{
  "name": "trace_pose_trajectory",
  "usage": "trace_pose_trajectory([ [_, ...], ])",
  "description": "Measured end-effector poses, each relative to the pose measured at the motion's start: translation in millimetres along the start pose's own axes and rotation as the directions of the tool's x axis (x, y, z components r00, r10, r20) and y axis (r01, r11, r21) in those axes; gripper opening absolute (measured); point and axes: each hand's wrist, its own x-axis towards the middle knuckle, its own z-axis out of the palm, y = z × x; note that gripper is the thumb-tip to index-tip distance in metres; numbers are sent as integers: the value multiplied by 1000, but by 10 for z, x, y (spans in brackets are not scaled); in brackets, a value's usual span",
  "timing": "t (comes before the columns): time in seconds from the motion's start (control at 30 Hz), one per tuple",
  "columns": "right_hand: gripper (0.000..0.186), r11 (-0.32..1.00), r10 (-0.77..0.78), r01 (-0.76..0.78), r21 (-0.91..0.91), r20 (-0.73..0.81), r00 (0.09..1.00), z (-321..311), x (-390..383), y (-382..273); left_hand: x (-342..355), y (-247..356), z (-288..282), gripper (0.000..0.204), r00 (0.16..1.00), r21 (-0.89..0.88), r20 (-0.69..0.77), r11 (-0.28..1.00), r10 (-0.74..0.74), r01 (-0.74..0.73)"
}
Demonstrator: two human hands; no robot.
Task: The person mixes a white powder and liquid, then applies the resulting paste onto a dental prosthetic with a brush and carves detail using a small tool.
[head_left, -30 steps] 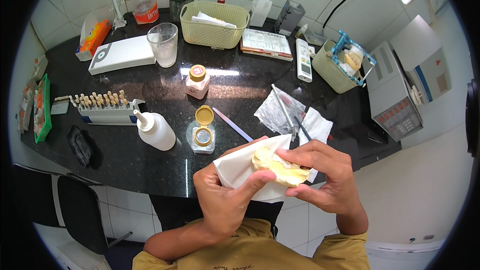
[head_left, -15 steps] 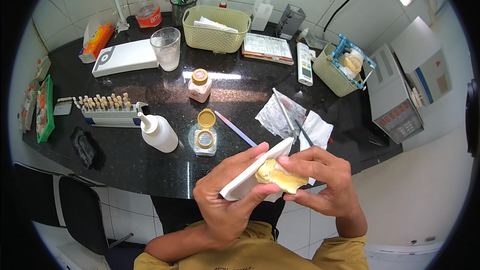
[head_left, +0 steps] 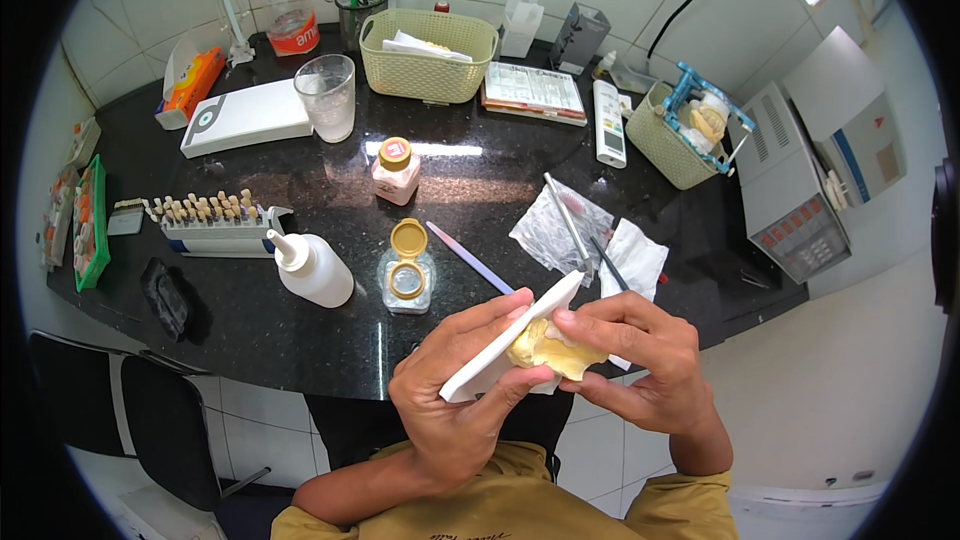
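Both hands' fingers (head_left: pixel 600 325) pinch the yellow dental cast (head_left: pixel 553 350).

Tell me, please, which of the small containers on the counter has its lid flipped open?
The clear jar nearest the hands, its yellow lid hinged back; the pink bottle stays capped.

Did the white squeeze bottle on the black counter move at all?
No. The white squeeze bottle lies in the same spot, just below the rack of tooth samples and left of the small open jar.
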Motion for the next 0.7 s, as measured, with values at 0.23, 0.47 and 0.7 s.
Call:
trace_pose_trajectory([
  [0.23,57,1000,21,-22,20,9,1000,0,3,25,26,-18,-31,37,994,80,38,992,98,-101],
  [0.47,58,999,10,-9,39,-7,1000,4,0,84,33,-34,1,35,1000,36,3,999,11,-11],
  [0.7,38,671,415,-270,691,-48,908,18,-224,246,8,-110,70,32,960,-223,-27,937,-280,268],
])
